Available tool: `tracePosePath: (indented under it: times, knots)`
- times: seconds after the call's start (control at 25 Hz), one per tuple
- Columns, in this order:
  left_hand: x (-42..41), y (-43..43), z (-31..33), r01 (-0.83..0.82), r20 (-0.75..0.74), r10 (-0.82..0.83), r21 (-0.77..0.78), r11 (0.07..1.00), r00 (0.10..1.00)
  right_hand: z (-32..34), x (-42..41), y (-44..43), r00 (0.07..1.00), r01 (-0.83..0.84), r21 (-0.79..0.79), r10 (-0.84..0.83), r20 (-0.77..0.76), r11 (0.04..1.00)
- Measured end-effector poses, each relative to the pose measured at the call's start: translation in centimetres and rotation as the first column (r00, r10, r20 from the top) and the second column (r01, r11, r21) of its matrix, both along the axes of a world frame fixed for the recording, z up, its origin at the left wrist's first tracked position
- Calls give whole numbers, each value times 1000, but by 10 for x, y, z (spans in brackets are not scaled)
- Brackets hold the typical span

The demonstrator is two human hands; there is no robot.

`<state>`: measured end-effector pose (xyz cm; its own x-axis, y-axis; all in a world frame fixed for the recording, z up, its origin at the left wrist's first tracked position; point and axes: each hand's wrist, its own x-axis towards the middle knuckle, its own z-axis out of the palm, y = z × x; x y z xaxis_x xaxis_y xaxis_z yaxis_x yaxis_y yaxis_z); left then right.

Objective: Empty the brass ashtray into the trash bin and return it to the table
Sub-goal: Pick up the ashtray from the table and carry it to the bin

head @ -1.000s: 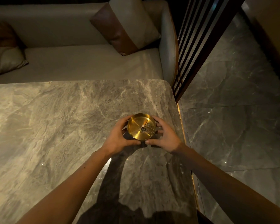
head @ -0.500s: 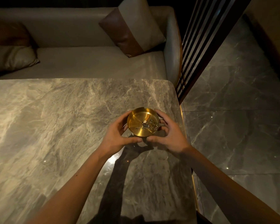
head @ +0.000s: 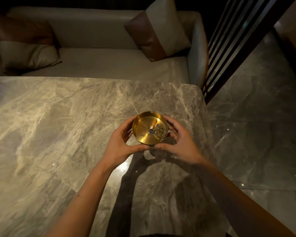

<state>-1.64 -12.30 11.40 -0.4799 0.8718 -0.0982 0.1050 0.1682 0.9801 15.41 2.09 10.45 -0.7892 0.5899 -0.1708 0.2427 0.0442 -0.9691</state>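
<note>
A round brass ashtray (head: 144, 129) is held a little above the grey marble table (head: 58, 125), near its right edge, and its shadow falls on the marble below. Inside lie one cigarette butt (head: 153, 125) and scattered ash. My left hand (head: 121, 142) cups its left side and my right hand (head: 179, 141) cups its right side, thumbs meeting under the near rim. No trash bin is in view.
A pale sofa (head: 101, 65) with a brown-and-cream cushion (head: 157, 31) runs behind the table, another cushion (head: 20, 53) at far left. A dark slatted screen (head: 229, 40) stands at the table's far right corner. Polished stone floor (head: 255, 134) lies to the right.
Both hands have lifted the ashtray off the marble and raised it slightly. The camera has tilted, so more of the sofa shows.
</note>
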Motion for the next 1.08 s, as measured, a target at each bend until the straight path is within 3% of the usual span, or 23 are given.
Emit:
tracePosePath:
  times: [0.52,0.76,1.08]
  knots:
    - [16,-33,19,50,67,-54,50,997,996,42,23,-45,998,57,140,-55,-18,989]
    - [67,2,25,4,58,-7,52,999,998,47,70,-1,998,19,196,-6,-65,980]
    - [173,79,24,-65,67,66,-8,998,996,37,164,90,996,-58,128,66,-58,990]
